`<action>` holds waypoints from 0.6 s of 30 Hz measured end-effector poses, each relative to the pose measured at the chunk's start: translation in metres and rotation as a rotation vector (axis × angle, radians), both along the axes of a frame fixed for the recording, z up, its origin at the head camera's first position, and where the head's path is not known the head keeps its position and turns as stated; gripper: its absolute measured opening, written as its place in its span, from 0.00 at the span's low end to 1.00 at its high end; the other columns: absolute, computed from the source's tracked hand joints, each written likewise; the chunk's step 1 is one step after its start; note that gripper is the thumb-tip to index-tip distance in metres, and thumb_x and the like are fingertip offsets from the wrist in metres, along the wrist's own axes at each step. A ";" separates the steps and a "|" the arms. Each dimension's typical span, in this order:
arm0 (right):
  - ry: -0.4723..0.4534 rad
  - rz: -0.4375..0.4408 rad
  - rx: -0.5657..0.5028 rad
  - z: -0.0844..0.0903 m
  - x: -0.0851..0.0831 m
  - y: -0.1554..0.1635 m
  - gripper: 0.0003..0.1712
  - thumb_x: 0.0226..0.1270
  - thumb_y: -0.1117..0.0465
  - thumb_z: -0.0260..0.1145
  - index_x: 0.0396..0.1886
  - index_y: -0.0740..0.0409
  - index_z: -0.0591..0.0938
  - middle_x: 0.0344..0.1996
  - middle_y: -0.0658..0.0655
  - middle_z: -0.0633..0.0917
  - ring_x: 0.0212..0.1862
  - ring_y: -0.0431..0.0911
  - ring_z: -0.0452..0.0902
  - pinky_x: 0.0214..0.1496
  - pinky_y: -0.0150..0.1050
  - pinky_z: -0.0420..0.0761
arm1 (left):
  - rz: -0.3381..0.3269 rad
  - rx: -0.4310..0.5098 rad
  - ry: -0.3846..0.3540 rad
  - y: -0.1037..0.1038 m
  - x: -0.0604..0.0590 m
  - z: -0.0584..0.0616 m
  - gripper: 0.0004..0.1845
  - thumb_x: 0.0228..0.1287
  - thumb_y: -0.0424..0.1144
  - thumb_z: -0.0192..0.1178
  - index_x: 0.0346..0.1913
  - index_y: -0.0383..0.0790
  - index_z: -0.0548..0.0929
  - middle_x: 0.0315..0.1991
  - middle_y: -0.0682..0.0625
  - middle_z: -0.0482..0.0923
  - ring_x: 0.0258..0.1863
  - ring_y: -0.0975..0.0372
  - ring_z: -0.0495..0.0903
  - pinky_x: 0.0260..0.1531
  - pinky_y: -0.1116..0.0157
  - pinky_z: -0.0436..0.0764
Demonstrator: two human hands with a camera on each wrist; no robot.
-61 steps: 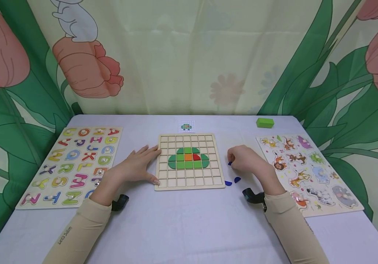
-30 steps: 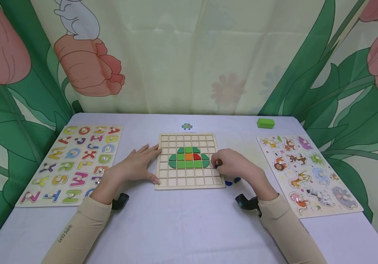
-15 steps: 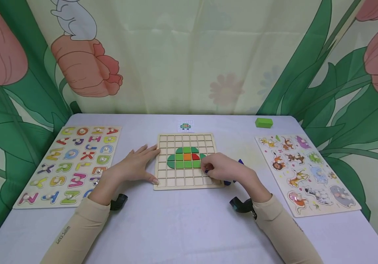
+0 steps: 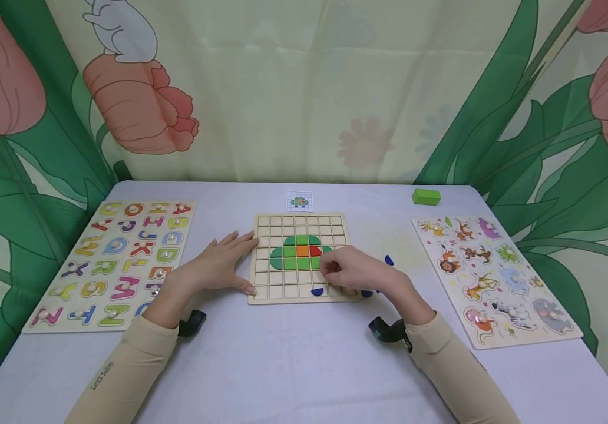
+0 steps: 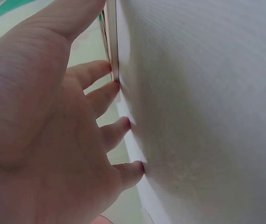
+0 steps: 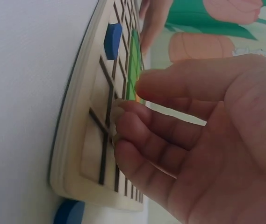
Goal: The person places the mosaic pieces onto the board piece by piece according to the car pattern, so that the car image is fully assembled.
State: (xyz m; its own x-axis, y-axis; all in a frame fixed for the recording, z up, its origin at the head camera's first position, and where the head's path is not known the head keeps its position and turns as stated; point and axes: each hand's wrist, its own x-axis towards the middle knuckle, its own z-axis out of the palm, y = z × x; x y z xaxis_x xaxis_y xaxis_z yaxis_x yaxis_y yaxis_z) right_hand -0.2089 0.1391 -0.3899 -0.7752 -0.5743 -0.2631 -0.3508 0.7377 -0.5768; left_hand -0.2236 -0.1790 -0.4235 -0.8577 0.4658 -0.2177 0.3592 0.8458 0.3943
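The step in hand looks like laying blue pieces into the grid board (image 4: 261, 259), which sits in the centre of the head view on the worktop (image 4: 293, 365). A blue half-round piece (image 4: 317, 291) lies in a cell of the board's bottom row, just left of and below the right hand (image 4: 359, 271), apart from its fingers. The green patch (image 4: 298, 254) with one orange and one red cell fills the middle of the board.

The right hand hovers low over the board's lower right part, fingers (image 6: 137, 123) loosely curled with their tips touching the wooden grid; they hold nothing that I can see. The left hand (image 4: 219, 268) lies flat and spread just left of the board, fingertips (image 5: 123, 123) on the worktop and against the board's left edge, steadying it.

More blue pieces lie off the board: one (image 4: 389, 259) right of the right hand, another (image 4: 366, 292) peeking out below it at the board's lower right corner. By my judgement the next move calls for picking one of these up and matching it to the little picture card (image 4: 299, 201) above the board.
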 end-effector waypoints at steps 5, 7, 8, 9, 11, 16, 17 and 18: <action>0.027 0.051 0.051 0.001 0.009 -0.012 0.04 0.63 0.63 0.68 0.33 0.47 0.84 0.23 0.47 0.77 0.32 0.43 0.73 0.34 0.36 0.73 | 0.004 -0.003 -0.002 0.001 0.000 0.000 0.65 0.37 0.70 0.73 0.79 0.49 0.56 0.82 0.51 0.47 0.81 0.44 0.42 0.72 0.31 0.45; 0.057 0.084 0.080 0.000 0.012 -0.017 0.05 0.61 0.64 0.70 0.32 0.48 0.84 0.22 0.47 0.76 0.32 0.42 0.72 0.34 0.35 0.72 | 0.006 -0.004 -0.002 0.001 0.000 0.000 0.65 0.36 0.70 0.73 0.79 0.49 0.56 0.82 0.51 0.47 0.81 0.44 0.42 0.72 0.31 0.45; 0.074 0.093 0.093 -0.001 0.013 -0.019 0.06 0.60 0.64 0.70 0.31 0.48 0.84 0.23 0.46 0.76 0.32 0.41 0.72 0.34 0.34 0.72 | 0.007 -0.004 -0.002 0.001 0.000 0.000 0.65 0.36 0.70 0.73 0.79 0.49 0.56 0.82 0.51 0.47 0.81 0.44 0.42 0.72 0.31 0.45; 0.089 0.096 0.100 -0.001 0.014 -0.020 0.06 0.60 0.65 0.71 0.29 0.48 0.83 0.23 0.46 0.76 0.32 0.41 0.72 0.34 0.34 0.72 | 0.008 -0.004 -0.003 0.001 0.000 0.000 0.65 0.37 0.70 0.73 0.79 0.49 0.56 0.82 0.51 0.46 0.81 0.44 0.42 0.72 0.31 0.45; 0.103 0.084 0.112 -0.002 0.016 -0.022 0.08 0.59 0.66 0.71 0.27 0.48 0.83 0.23 0.46 0.77 0.31 0.41 0.72 0.34 0.34 0.72 | 0.006 -0.004 -0.004 0.001 0.000 0.000 0.65 0.37 0.70 0.73 0.79 0.49 0.56 0.82 0.51 0.46 0.81 0.44 0.42 0.72 0.31 0.44; 0.158 0.097 0.146 -0.002 0.019 -0.024 0.09 0.58 0.66 0.68 0.24 0.48 0.82 0.24 0.45 0.78 0.31 0.40 0.72 0.34 0.34 0.73 | 0.000 0.007 0.006 0.001 0.002 0.004 0.64 0.37 0.69 0.74 0.78 0.47 0.57 0.81 0.49 0.49 0.80 0.43 0.43 0.72 0.31 0.46; 0.172 0.102 0.159 -0.002 0.019 -0.025 0.09 0.57 0.66 0.67 0.23 0.48 0.81 0.23 0.45 0.78 0.30 0.40 0.71 0.33 0.34 0.72 | 0.000 0.008 0.008 0.001 0.002 0.005 0.64 0.37 0.69 0.74 0.78 0.47 0.58 0.81 0.48 0.49 0.80 0.43 0.43 0.72 0.31 0.46; 0.187 0.105 0.173 -0.002 0.021 -0.026 0.09 0.56 0.66 0.66 0.22 0.48 0.80 0.23 0.45 0.77 0.29 0.40 0.71 0.32 0.33 0.72 | 0.001 0.009 0.008 0.001 0.002 0.005 0.64 0.38 0.68 0.74 0.78 0.47 0.58 0.81 0.48 0.49 0.80 0.43 0.43 0.72 0.31 0.46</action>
State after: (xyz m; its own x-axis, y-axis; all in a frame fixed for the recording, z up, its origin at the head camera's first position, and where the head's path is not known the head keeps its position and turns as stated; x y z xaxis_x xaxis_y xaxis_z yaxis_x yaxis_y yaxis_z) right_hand -0.1884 0.1129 -0.3918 -0.7583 -0.6127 -0.2225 -0.5187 0.7739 -0.3634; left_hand -0.2212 -0.1777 -0.4183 -0.8600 0.4663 -0.2070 0.3611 0.8429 0.3989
